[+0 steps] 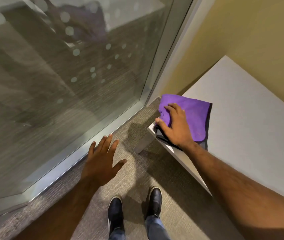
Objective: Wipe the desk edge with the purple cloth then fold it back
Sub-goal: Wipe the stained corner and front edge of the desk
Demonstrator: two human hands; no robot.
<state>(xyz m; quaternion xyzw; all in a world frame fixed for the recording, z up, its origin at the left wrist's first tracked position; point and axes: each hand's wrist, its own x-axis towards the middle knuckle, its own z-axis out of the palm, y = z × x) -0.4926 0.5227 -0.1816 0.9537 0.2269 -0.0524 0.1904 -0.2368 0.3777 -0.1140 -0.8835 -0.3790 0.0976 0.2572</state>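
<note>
One view only, head camera, looking down.

Right hand [174, 127]: palm down on purple cloth [193, 115], fingers spread and pressing flat, thumb hooked over the near-left desk edge, clamping cloth against the corner.

Purple cloth: folded, lying on the left corner of grey desk [250, 118], near the wall end; darker grey underside showing along the right border and beneath the wrist; left portion bunched under the fingers, draped slightly over the edge.

Left hand [103, 160]: open, empty, fingers apart and extended, held in the air over carpet [137, 179], near the metal base rail of glass partition [59, 84]; not touching cloth or desk.

Grey desk: pale top, white front edge running from the cloth corner toward near right, set against yellow wall [241, 40].

Glass partition: far left, frosted dots, dim reflection.

Dark shoes [134, 210]: two, on carpet, near centre, blue trouser hems above.
</note>
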